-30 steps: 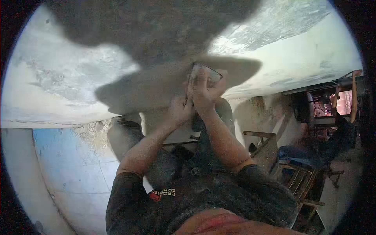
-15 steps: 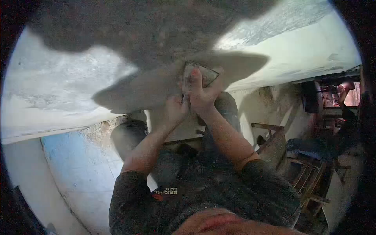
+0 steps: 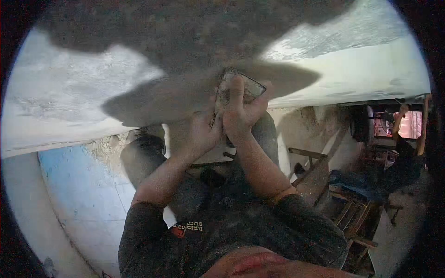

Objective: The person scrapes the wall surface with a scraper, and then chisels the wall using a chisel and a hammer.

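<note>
Gripping a flat, dusty block (image 3: 225, 92) with both hands, out ahead of the dark shirt (image 3: 232, 236). Right hand (image 3: 240, 116): thumb laid along the near face, fingers wrapped on the right side. Left hand (image 3: 204, 134): closed on the lower left edge (fingertips hidden, exact hold unclear). Block sits in front of the pale surface (image 3: 352, 69), amid a dark shadow (image 3: 153, 104); can't tell if they touch. Another person (image 3: 401, 160) off right, arm raised, near a wooden frame (image 3: 354, 215).
</note>
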The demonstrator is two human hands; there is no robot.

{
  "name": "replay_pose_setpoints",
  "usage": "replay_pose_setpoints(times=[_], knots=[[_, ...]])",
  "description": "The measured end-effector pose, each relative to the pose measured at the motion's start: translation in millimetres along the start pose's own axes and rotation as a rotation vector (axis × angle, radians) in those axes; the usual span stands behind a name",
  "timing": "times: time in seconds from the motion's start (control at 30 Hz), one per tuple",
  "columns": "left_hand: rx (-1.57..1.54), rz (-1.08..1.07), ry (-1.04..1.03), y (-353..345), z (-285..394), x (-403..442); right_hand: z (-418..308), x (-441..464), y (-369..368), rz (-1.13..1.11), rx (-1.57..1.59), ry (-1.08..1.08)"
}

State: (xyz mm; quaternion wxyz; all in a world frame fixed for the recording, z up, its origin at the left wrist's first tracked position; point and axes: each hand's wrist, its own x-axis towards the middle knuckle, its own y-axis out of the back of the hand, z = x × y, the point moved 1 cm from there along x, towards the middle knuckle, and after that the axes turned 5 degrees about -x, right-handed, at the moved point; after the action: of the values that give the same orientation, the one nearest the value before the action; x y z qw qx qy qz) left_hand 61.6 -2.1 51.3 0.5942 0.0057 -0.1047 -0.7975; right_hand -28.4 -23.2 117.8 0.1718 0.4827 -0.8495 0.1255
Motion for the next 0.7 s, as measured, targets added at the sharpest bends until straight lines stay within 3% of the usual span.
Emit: replay_pose_setpoints(times=[0.07,0.17,0.27,0.37,0.4,0.5,0.63,0.67,0.7], knots=[[0.103,0.03,0.001,-2,2,0,3,3,3,0.055,-0.148,0.127],[-0.07,0.139,-0.025,-15,-7,4,4,5,5,-0.007,-0.213,0.122],[-0.004,0.118,-0.02,-6,-10,9,-4,6,-4,-0.017,0.101,0.038],[-0.129,0.108,-0.082,24,28,11,-33,14,-22,-0.05,-0.08,0.185],[-0.115,0.088,-0.003,25,23,6,-36,13,-25,-0.05,-0.111,0.194],[-0.104,0.057,0.135,9,21,-2,-10,4,-14,-0.047,-0.061,0.116],[-0.227,0.091,-0.118,-22,-4,-3,0,-1,4,-0.08,-0.016,-0.038],[-0.258,0.094,-0.074,-20,1,-4,-5,-5,5,-0.066,0.0,-0.116],[-0.287,0.094,-0.029,-16,9,-3,-2,-2,5,-0.038,-0.127,0.01]])
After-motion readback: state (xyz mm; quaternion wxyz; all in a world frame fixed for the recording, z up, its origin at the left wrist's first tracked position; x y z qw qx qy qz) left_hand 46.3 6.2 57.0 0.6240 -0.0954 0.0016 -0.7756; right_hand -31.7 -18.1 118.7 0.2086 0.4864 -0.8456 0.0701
